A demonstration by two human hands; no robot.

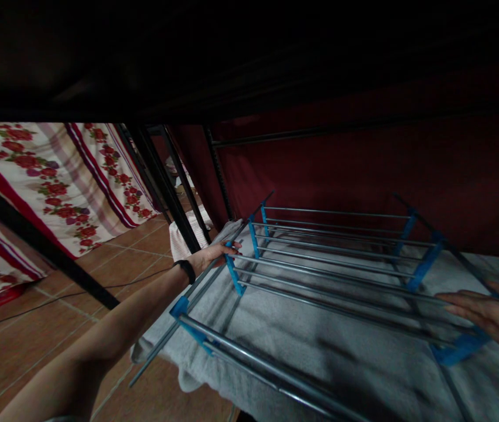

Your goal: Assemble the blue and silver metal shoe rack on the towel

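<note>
A shoe rack [315, 270] of thin metal tubes and blue plastic brackets lies across a grey cloth. Its long side poles pass through the brackets at the left and right ends. My left hand [214, 254], with a black band at the wrist, grips a left-end blue bracket [235, 275] and the pole there. Over at the right end, my right hand [489, 312] holds the rack at another blue bracket [460, 347], its fingers lying along the tube end. Part of this hand is cut off by the picture's edge. The nearest tubes run out of view at the bottom.
The grey cloth [293, 351] covers a raised surface beneath a dark overhead frame. Black metal posts [166, 181] stand at the left, near a flowered curtain [56, 193]. A cable [65, 298] crosses the tiled floor [135, 269]. A dark red wall [341, 170] closes the back.
</note>
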